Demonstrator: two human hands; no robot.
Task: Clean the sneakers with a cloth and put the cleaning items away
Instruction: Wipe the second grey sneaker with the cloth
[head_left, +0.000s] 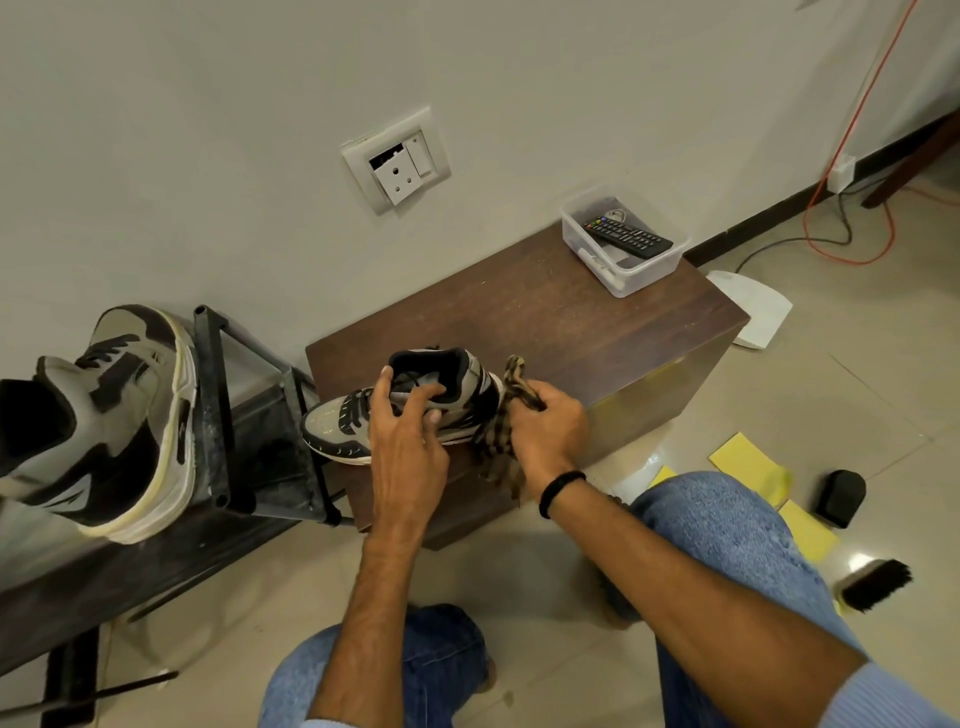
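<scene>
A grey-and-black sneaker (332, 423) lies on a low dark wooden stool (571, 317), toe to the left. My left hand (405, 441) grips its collar, thumb on the far rim and fingers curled into the opening. My right hand (545, 423) clutches a brown checked cloth (514, 384) bunched against the sneaker's heel; part of the cloth hangs down below my hand. The second sneaker (124, 415) stands tilted on a dark metal rack (218, 395) at the left, heel towards me.
A clear plastic box (618, 275) with a remote control sits at the stool's far corner. On the tiled floor to the right lie yellow sheets (743, 457), a small black object (839, 496) and a black brush (878, 582). Cables trail along the wall. My knees in jeans are below.
</scene>
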